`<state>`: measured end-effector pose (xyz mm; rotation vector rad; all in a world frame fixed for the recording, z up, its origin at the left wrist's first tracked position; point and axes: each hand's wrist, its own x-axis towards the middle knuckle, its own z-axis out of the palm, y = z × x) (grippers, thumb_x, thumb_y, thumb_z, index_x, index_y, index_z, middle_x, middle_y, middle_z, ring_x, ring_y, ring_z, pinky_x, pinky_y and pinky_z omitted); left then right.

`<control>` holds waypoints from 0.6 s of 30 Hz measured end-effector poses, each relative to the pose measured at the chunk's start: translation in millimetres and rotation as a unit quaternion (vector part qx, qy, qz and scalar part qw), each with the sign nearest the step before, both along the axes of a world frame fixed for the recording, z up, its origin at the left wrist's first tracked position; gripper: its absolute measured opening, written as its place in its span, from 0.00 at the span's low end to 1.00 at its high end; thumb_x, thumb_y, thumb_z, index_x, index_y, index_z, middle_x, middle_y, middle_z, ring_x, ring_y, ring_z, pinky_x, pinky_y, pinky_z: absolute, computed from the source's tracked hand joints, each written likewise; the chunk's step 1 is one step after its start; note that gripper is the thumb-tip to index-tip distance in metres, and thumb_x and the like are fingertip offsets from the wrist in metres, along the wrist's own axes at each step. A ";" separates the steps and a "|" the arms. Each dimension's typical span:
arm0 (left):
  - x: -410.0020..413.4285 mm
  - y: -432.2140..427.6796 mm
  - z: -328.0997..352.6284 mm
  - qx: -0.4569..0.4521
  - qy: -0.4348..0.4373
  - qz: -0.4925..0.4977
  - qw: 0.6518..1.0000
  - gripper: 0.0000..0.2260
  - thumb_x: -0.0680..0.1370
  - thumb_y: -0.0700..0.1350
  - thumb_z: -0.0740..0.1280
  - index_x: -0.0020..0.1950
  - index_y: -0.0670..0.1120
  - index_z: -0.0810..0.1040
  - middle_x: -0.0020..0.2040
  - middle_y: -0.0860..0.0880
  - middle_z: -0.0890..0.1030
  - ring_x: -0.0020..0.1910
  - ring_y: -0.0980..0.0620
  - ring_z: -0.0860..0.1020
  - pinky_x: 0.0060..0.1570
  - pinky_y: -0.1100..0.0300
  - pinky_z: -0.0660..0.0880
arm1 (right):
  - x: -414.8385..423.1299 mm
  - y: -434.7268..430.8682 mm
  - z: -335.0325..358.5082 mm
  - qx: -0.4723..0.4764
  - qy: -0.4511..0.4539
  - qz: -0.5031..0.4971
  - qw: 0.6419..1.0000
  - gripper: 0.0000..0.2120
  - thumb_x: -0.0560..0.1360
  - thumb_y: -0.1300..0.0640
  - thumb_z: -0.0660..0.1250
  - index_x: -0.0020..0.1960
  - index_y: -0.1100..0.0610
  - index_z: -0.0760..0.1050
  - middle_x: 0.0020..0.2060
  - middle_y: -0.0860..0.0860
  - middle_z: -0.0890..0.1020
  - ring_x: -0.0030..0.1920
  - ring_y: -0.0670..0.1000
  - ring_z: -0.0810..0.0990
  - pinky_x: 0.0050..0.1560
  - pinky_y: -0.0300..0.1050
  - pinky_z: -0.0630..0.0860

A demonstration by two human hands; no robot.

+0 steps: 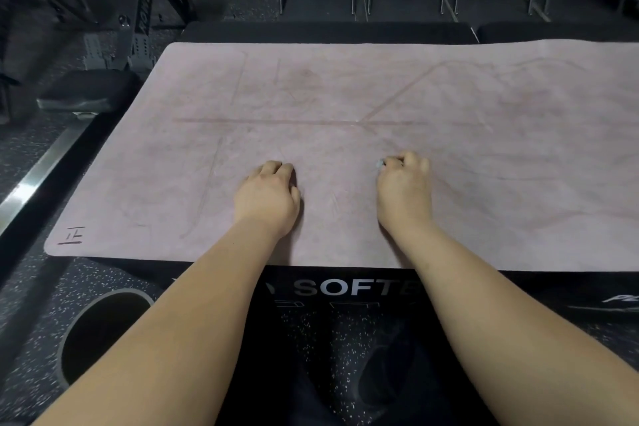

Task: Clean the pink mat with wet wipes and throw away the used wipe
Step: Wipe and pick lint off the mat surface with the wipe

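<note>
left hand (266, 201) fisted on pink mat (345, 86), nothing in it; right hand (404, 194) also on mat, balled around wet wipe (380, 163), only a scrap showing

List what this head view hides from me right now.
All in the head view:
1. Wipe: only a pale scrap shows; the right hand, fingers curled, covers the rest.
2. Left hand: fingers curl under, so anything held is hidden.
3. Mat: right end cut off by the frame edge.
4. Bin: inside too dark; the left arm covers part.
</note>
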<state>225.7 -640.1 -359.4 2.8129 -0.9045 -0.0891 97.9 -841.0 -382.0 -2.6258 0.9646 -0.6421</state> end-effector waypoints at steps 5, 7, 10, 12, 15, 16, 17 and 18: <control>0.6 1.7 1.9 0.001 0.023 -0.001 1.000 0.20 0.83 0.50 0.59 0.75 0.49 0.74 0.76 0.49 0.72 0.71 0.44 0.73 0.67 0.49 0.71 | -3.6 -15.4 8.7 0.014 0.022 0.004 1.000 0.13 0.76 0.64 0.65 0.58 0.55 0.82 0.57 0.57 0.78 0.58 0.60 0.74 0.57 0.53 0.75; 1.4 2.4 3.6 0.006 0.028 -0.001 1.000 0.21 0.83 0.50 0.58 0.76 0.50 0.73 0.77 0.49 0.71 0.72 0.44 0.72 0.68 0.49 0.70 | 1.3 -19.8 10.6 0.039 0.037 -0.011 0.998 0.15 0.76 0.66 0.64 0.56 0.55 0.84 0.54 0.58 0.79 0.56 0.61 0.76 0.54 0.48 0.73; -0.4 -0.1 6.3 0.017 0.031 0.001 0.999 0.20 0.84 0.51 0.58 0.75 0.49 0.72 0.76 0.48 0.71 0.71 0.43 0.72 0.67 0.49 0.71 | 13.8 24.3 13.3 0.047 0.051 0.026 0.997 0.10 0.75 0.63 0.66 0.52 0.56 0.83 0.48 0.58 0.78 0.51 0.60 0.77 0.47 0.46 0.71; -2.3 -2.0 6.3 0.027 0.031 0.001 0.999 0.19 0.84 0.51 0.57 0.74 0.48 0.73 0.75 0.47 0.71 0.70 0.43 0.72 0.66 0.49 0.71 | 15.9 72.9 10.1 0.037 0.044 0.098 0.994 0.06 0.75 0.61 0.67 0.49 0.56 0.81 0.44 0.53 0.75 0.48 0.57 0.75 0.42 0.46 0.67; -4.0 -1.5 4.3 0.030 0.035 -0.003 0.999 0.20 0.84 0.51 0.57 0.75 0.48 0.71 0.77 0.46 0.69 0.72 0.43 0.70 0.69 0.48 0.68 | 5.5 109.7 10.1 0.012 0.025 0.192 0.981 0.05 0.74 0.62 0.69 0.49 0.57 0.81 0.41 0.49 0.68 0.46 0.53 0.70 0.37 0.46 0.66; -3.7 -0.5 3.9 0.032 0.038 -0.006 0.999 0.21 0.85 0.51 0.57 0.76 0.48 0.70 0.78 0.46 0.68 0.74 0.43 0.68 0.71 0.48 0.67 | 2.0 105.9 10.6 0.007 0.014 0.204 0.979 0.05 0.75 0.60 0.69 0.50 0.57 0.81 0.41 0.49 0.69 0.47 0.52 0.70 0.38 0.46 0.68; -3.3 0.6 4.3 0.034 0.040 -0.011 0.999 0.22 0.85 0.51 0.57 0.78 0.48 0.68 0.79 0.45 0.67 0.76 0.43 0.66 0.73 0.48 0.65 | 0.7 97.2 11.8 -0.003 0.008 0.209 0.978 0.05 0.76 0.58 0.70 0.51 0.57 0.82 0.42 0.50 0.71 0.48 0.53 0.72 0.39 0.46 0.70; -3.4 1.3 5.0 0.038 0.041 -0.014 0.998 0.22 0.85 0.51 0.56 0.79 0.47 0.67 0.80 0.45 0.65 0.77 0.43 0.65 0.74 0.48 0.64 | -2.4 85.0 13.4 -0.011 0.013 0.207 0.978 0.05 0.77 0.57 0.70 0.51 0.57 0.82 0.42 0.51 0.72 0.48 0.54 0.73 0.40 0.46 0.71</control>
